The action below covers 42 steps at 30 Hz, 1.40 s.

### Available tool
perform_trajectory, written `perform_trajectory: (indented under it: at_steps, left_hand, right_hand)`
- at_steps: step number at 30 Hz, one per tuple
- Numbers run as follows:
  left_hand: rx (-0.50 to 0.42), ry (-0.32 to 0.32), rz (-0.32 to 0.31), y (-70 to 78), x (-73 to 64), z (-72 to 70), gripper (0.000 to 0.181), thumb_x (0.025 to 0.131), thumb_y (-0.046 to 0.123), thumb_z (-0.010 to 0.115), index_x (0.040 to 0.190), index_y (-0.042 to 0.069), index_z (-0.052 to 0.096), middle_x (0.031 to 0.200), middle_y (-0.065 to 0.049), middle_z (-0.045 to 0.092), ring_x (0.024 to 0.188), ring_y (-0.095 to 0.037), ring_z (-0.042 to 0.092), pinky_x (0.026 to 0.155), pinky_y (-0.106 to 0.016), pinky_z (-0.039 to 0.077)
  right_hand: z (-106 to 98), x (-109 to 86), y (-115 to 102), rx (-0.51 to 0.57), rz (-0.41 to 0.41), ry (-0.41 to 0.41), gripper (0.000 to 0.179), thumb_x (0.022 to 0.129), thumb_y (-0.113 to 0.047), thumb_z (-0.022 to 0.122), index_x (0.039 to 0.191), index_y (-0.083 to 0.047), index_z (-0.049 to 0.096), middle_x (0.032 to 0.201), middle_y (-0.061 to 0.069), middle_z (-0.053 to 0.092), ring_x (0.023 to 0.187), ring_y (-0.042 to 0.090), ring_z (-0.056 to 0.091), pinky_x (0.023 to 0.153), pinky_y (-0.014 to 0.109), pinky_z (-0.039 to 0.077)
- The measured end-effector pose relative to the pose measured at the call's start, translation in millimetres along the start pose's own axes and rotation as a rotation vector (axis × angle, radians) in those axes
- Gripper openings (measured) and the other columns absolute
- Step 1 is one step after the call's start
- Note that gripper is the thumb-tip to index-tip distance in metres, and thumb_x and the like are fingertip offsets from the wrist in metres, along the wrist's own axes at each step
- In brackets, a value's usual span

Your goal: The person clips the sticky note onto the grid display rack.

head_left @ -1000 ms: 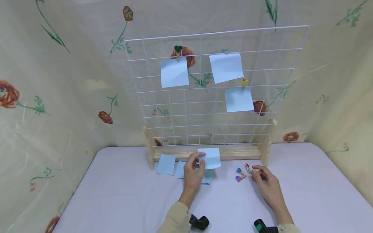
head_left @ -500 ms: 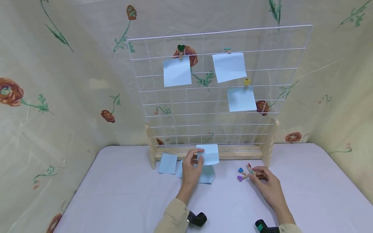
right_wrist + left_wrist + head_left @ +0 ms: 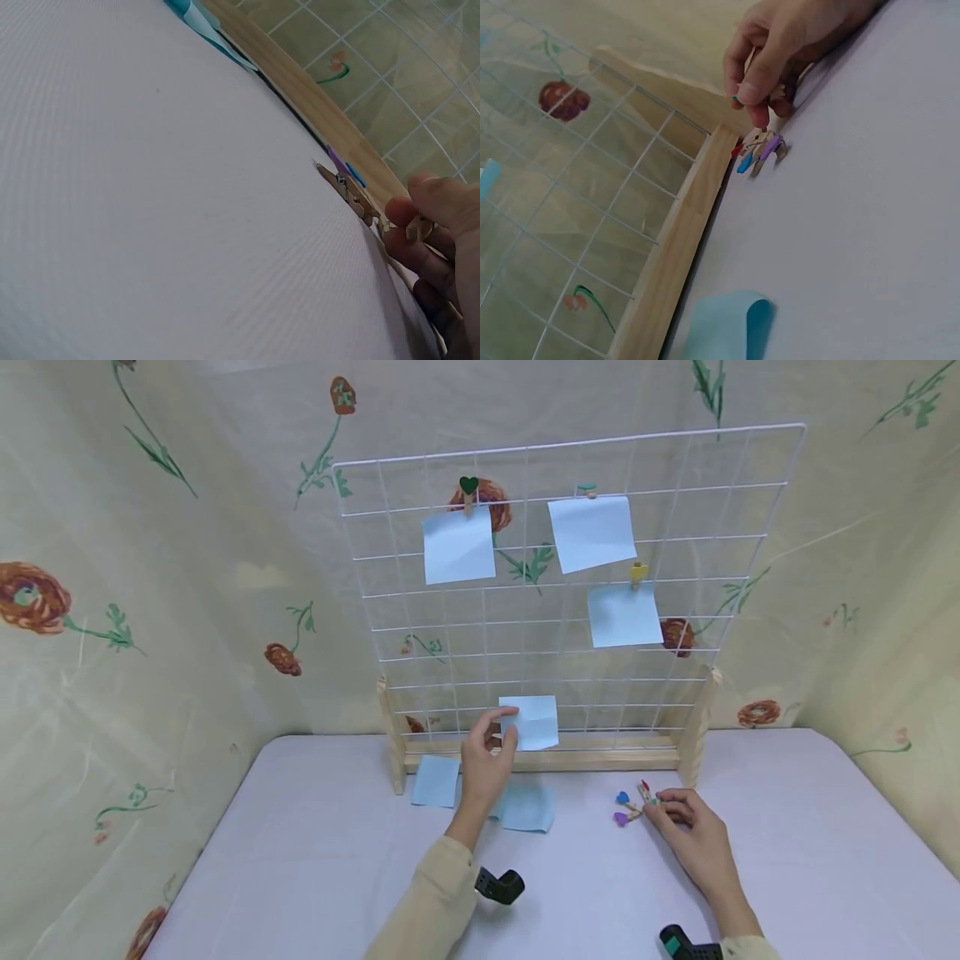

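My left hand [image 3: 486,767] pinches a light blue paper note [image 3: 537,723] by its left edge, in front of the lower rows of the white wire grid [image 3: 517,647]. On the right, my right hand [image 3: 694,832] pinches a small wooden clothespin [image 3: 420,227], whose green tip [image 3: 736,98] peeks out in the left wrist view. Just left of those fingers lie clothespins with a purple heart [image 3: 621,819], a blue heart [image 3: 623,797] and a red tip [image 3: 645,785]. Three blue notes hang higher on the grid, one under a dark green heart clothespin [image 3: 468,487], another under a yellow clothespin [image 3: 638,572].
The grid stands in a wooden base [image 3: 592,761] at the back of the white-covered table [image 3: 315,860]. More blue notes lie before it, one at the left [image 3: 435,781] and others near the middle [image 3: 528,807]. A flowered curtain [image 3: 187,635] surrounds the table.
My left hand has raised the note from low by the base to the grid's lower rows. The right hand has shifted slightly in among the clothespins and pinches one.
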<state>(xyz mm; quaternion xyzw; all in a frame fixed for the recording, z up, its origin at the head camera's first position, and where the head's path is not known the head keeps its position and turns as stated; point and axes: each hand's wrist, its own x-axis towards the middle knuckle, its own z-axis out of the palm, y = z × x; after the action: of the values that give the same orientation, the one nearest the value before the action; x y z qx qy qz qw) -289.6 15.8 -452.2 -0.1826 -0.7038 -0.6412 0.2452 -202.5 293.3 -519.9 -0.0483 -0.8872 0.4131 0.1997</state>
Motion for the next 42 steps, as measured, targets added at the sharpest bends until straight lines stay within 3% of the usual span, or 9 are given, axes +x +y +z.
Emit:
perform_trajectory:
  at_steps: [8, 14, 18, 24, 30, 32, 42]
  left_hand:
    - [-0.009, -0.003, -0.013, 10.2, 9.7, 0.2, 0.031, 0.089, -0.001, 0.059, 0.118, 0.010, 0.060, 0.110, -0.010, 0.063, 0.079, -0.017, 0.060, 0.065, -0.021, 0.050]
    - [-0.001, -0.014, -0.005, 35.3, 10.0, -4.6, 0.030, 0.088, -0.004, 0.056, 0.117, 0.001, 0.058, 0.114, -0.015, 0.061, 0.081, -0.023, 0.061, 0.066, -0.025, 0.051]
    - [-0.003, -0.019, 0.005, 45.1, 12.0, -7.6, 0.029, 0.088, -0.004, 0.056, 0.117, 0.000, 0.058, 0.111, -0.018, 0.061, 0.080, -0.023, 0.061, 0.067, -0.028, 0.052]
    - [-0.022, -0.018, 0.009, 47.8, 19.4, -9.3, 0.030, 0.088, -0.005, 0.056, 0.117, -0.001, 0.058, 0.111, -0.019, 0.060, 0.080, -0.024, 0.060, 0.066, -0.029, 0.052]
    - [-0.009, -0.020, 0.023, 51.4, 25.3, -10.8, 0.029, 0.088, -0.005, 0.056, 0.117, -0.002, 0.057, 0.110, -0.020, 0.060, 0.081, -0.029, 0.061, 0.067, -0.031, 0.052]
    - [-0.010, -0.021, 0.030, 53.0, 26.8, -11.0, 0.029, 0.088, -0.005, 0.056, 0.117, -0.002, 0.057, 0.110, -0.020, 0.060, 0.082, -0.029, 0.061, 0.068, -0.031, 0.052]
    - [-0.017, -0.014, 0.036, 59.9, 37.0, -7.1, 0.029, 0.088, -0.004, 0.056, 0.117, 0.000, 0.059, 0.114, -0.018, 0.061, 0.081, -0.027, 0.061, 0.066, -0.027, 0.051]
  right_hand:
    - [2.3, 0.8, 2.5, -0.028, -0.107, 0.091, 0.024, 0.091, -0.019, 0.062, 0.111, -0.006, 0.067, 0.093, 0.005, 0.061, 0.076, -0.011, 0.045, 0.068, 0.006, 0.039]
    - [3.2, -1.7, 3.9, -0.001, -0.076, 0.077, 0.027, 0.096, -0.019, 0.055, 0.119, -0.007, 0.062, 0.108, 0.014, 0.066, 0.083, -0.021, 0.045, 0.072, -0.001, 0.038]
    - [3.3, -2.3, 2.2, 0.037, -0.069, 0.067, 0.029, 0.097, -0.020, 0.053, 0.122, -0.007, 0.061, 0.110, 0.015, 0.066, 0.085, -0.017, 0.048, 0.071, 0.000, 0.040]
    - [4.6, 0.2, -7.5, 0.165, -0.036, 0.049, 0.026, 0.095, -0.018, 0.055, 0.117, -0.005, 0.062, 0.108, 0.012, 0.066, 0.087, -0.015, 0.054, 0.072, 0.004, 0.046]
    - [5.2, 2.5, -19.0, 0.334, -0.013, 0.072, 0.024, 0.091, -0.011, 0.061, 0.113, -0.001, 0.063, 0.098, -0.020, 0.064, 0.090, -0.013, 0.059, 0.076, 0.007, 0.048]
    - [5.5, 2.2, -22.5, 0.390, -0.022, 0.068, 0.024, 0.090, -0.008, 0.062, 0.113, 0.001, 0.062, 0.095, -0.024, 0.064, 0.090, -0.012, 0.060, 0.076, 0.008, 0.049]
    - [9.3, 2.3, -37.7, 0.520, -0.078, -0.013, 0.027, 0.090, -0.004, 0.061, 0.114, 0.009, 0.057, 0.095, -0.010, 0.070, 0.088, 0.000, 0.067, 0.077, 0.014, 0.052]
